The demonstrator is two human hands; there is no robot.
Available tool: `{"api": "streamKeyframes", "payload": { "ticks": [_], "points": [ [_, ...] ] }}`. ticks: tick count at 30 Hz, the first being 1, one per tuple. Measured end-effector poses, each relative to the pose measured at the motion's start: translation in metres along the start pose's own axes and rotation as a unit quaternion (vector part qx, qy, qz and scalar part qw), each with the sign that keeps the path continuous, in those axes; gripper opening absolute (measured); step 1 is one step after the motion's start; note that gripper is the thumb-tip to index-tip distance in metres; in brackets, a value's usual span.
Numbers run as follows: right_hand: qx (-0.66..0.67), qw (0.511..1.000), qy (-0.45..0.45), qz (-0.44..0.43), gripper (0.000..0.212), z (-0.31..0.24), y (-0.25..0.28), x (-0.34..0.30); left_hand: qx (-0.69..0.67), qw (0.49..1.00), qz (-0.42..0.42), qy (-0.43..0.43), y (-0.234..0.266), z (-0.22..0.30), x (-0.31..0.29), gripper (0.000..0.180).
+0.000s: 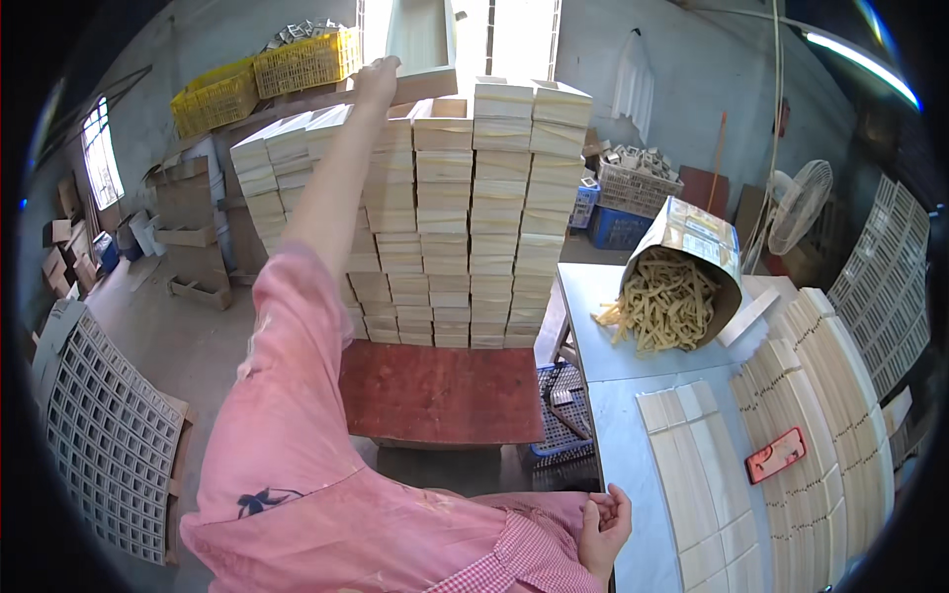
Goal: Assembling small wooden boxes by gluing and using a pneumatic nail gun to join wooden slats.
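My left hand reaches far forward, its fingers closed on the near corner of a shallow, pale wooden box. That box is tilted up above the stacks of similar wooden boxes, against the bright window. Close to the edge of the pale blue table, my right hand hangs with fingers loosely curled and partly apart, and nothing shows in it. Flat pale wooden pieces lie in rows on the table beside it.
A red-brown board sits before the stacks. On the table are a tipped bag of pale strips, rows of thin boards and a red phone. Yellow crates stand back left; a fan stands right.
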State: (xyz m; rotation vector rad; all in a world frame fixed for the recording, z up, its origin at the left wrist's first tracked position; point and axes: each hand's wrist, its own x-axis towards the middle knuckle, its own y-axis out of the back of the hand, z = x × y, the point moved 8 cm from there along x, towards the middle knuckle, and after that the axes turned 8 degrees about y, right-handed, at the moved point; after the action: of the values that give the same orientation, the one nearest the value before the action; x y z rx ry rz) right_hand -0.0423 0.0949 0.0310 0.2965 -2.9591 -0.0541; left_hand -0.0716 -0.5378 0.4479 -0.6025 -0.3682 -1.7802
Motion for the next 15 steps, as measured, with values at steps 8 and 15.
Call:
{"api": "streamKeyframes", "payload": {
  "ticks": [8, 15],
  "points": [
    [0.0, 0.998, -0.029, 0.053, 0.038, 0.029, 0.004, -0.002, 0.172, 0.973, -0.063, 0.137, -0.05, -0.024, 0.032, 0.046],
    [-0.062, 0.99, -0.13, 0.001, 0.041, 0.067, 0.004, -0.003, 0.306, 0.916, -0.106, 0.238, -0.067, -0.054, 0.04, 0.044]
  ]
}}
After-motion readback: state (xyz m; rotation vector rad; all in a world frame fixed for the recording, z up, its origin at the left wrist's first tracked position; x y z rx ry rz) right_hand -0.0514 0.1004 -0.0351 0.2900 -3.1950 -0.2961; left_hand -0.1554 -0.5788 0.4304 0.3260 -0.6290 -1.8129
